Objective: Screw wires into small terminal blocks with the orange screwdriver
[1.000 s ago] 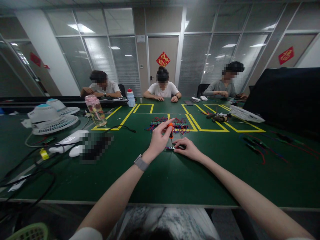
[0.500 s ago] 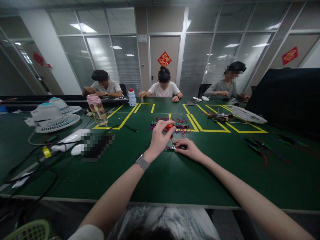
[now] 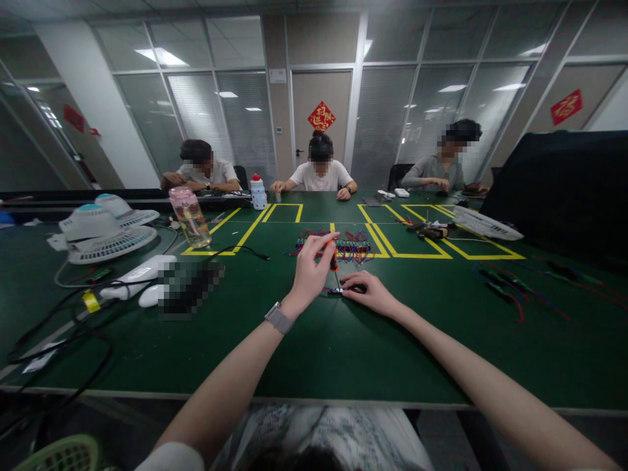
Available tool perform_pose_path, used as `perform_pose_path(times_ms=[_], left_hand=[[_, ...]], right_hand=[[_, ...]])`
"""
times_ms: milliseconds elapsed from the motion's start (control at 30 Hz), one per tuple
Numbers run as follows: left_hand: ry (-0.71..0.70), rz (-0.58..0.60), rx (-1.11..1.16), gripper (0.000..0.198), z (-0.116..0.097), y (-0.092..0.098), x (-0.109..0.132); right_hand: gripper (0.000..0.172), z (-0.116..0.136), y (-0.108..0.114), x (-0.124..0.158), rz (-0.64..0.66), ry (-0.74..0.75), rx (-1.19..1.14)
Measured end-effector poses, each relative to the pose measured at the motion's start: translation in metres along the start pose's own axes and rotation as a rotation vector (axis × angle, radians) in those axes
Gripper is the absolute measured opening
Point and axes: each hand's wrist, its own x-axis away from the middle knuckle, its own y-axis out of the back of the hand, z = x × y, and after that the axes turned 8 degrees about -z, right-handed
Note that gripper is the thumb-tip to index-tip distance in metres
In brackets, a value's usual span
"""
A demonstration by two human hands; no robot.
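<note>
My left hand (image 3: 314,265) is closed round the orange and black handle of a screwdriver (image 3: 334,262), which stands nearly upright. Its shaft runs down to a small part with a white piece (image 3: 335,290) on the table, where the tip seems to meet it. My right hand (image 3: 369,292) pinches the right end of that small part, palm low over the green tabletop. The part's details are too small to make out. Just beyond my hands lies a bundle of small green circuit boards with red and blue wires (image 3: 360,246), partly hidden by my left hand.
More wired boards (image 3: 505,284) lie to the right, with pliers-like tools (image 3: 432,230) farther back. At the left are white fans (image 3: 105,242), a pink-lidded bottle (image 3: 190,219), a white power strip (image 3: 140,275) and black cables. Several people sit across the green table (image 3: 275,366).
The left fingers have shifted slightly on the screwdriver's handle, and the handle leans a little more to the left. My right hand stays on the small part.
</note>
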Motion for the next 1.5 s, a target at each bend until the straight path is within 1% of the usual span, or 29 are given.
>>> perform_pose_path(times_ms=[133, 200, 300, 367, 433, 533, 667, 767, 833, 900, 1033, 1167, 1267, 1367, 1433, 1500], left_hand=[[-0.003, 0.03, 0.052, 0.03, 0.0014, -0.0007, -0.0004], [-0.008, 0.011, 0.03, 0.026, 0.0012, -0.001, 0.0003], [-0.035, -0.032, -0.062, 0.02, -0.0005, 0.0001, 0.0007], [-0.06, -0.023, -0.093, 0.023, -0.0013, 0.0015, 0.0], [-0.067, 0.005, -0.076, 0.028, -0.001, 0.0027, -0.0013], [-0.041, 0.017, -0.047, 0.029, 0.001, 0.0035, -0.0023], [-0.012, -0.039, -0.087, 0.021, 0.0016, 0.0029, -0.0012], [-0.003, -0.021, -0.071, 0.025, 0.0003, 0.0017, -0.0004], [-0.017, 0.019, -0.038, 0.03, -0.0005, 0.0008, 0.0], [-0.038, 0.043, -0.027, 0.03, -0.0016, 0.0001, 0.0007], [-0.053, 0.001, -0.109, 0.022, -0.0053, 0.0004, 0.0031], [-0.096, -0.001, -0.186, 0.03, -0.007, 0.0013, 0.0039], [-0.134, 0.022, -0.161, 0.033, -0.0047, 0.0011, 0.0023], [-0.11, 0.025, -0.133, 0.027, -0.0025, 0.0019, 0.0001], [-0.083, 0.003, -0.171, 0.023, -0.0023, 0.0035, -0.0013], [-0.055, -0.012, -0.224, 0.024, -0.0025, 0.0052, -0.0027]], right_hand=[[0.009, -0.0001, -0.0002, -0.0002, 0.001, -0.018, 0.0], [0.009, -0.0001, -0.0003, -0.0001, -0.003, -0.02, 0.005], [0.008, -0.0002, -0.0008, 0.0, -0.01, -0.019, 0.007], [0.008, 0.0, -0.0009, 0.0001, -0.011, -0.022, 0.01], [0.008, 0.0006, -0.0008, 0.0002, -0.011, -0.025, 0.018], [0.008, 0.0019, -0.0002, 0.0003, -0.011, -0.017, 0.029], [0.009, 0.0026, 0.0006, 0.0007, -0.013, -0.001, 0.034], [0.008, 0.0017, 0.0006, 0.0008, -0.01, 0.007, 0.03], [0.008, 0.0009, 0.0004, 0.0008, -0.01, 0.011, 0.026], [0.009, 0.0002, 0.0001, 0.0008, -0.011, 0.012, 0.022], [0.009, -0.0003, -0.0007, 0.0008, -0.018, 0.012, 0.021], [0.009, -0.0001, -0.0008, 0.0009, -0.017, 0.014, 0.025], [0.01, 0.0006, -0.0002, 0.0006, -0.009, 0.011, 0.03], [0.009, 0.0016, 0.0004, 0.0005, -0.005, 0.008, 0.032], [0.009, 0.0019, 0.0005, 0.0006, -0.006, 0.009, 0.032], [0.009, 0.0017, 0.0004, 0.0009, -0.011, 0.012, 0.033]])
